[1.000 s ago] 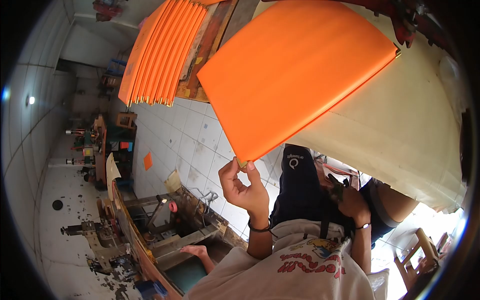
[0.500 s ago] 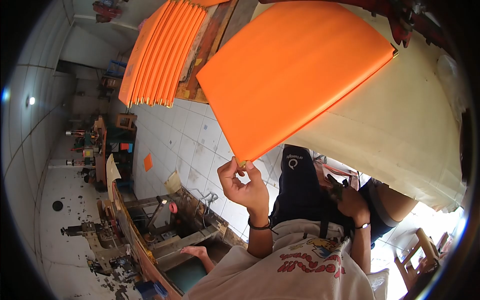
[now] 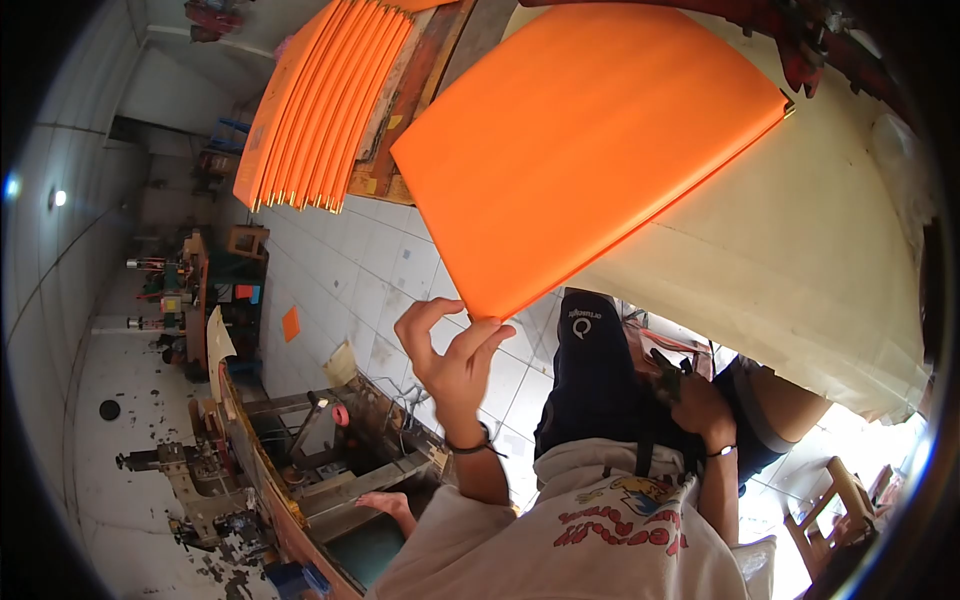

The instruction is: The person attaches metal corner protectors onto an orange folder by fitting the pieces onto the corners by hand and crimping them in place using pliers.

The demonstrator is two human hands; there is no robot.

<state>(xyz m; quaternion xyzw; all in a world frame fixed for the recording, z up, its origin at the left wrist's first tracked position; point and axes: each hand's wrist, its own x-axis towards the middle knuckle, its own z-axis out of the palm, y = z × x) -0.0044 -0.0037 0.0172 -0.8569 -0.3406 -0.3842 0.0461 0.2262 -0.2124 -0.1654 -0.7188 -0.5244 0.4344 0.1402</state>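
Observation:
My left hand (image 3: 452, 365) is at the near corner of a large orange cover (image 3: 590, 150), its fingers apart and its fingertips touching or just beside the corner. The cover lies tilted over the pale sheeted table (image 3: 780, 260), and its near corner sticks out past the edge. A small metal corner piece (image 3: 789, 104) shows at its right corner. Low over my lap, my right hand (image 3: 700, 408) is closed around a dark hand tool (image 3: 664, 375), partly hidden by the fingers.
Several orange covers with metal corners (image 3: 310, 110) stand in a row on a wooden surface at the upper left. Red metal machinery (image 3: 800, 50) is at the upper right. A wooden frame (image 3: 350, 500) stands at the lower left, with a bare foot (image 3: 388, 503) beside it. A stool (image 3: 835, 510) is lower right.
My left hand has loosened its pinch on the near corner, spread its fingers and shifted slightly left. The cover has hardly moved. My right hand still holds the tool.

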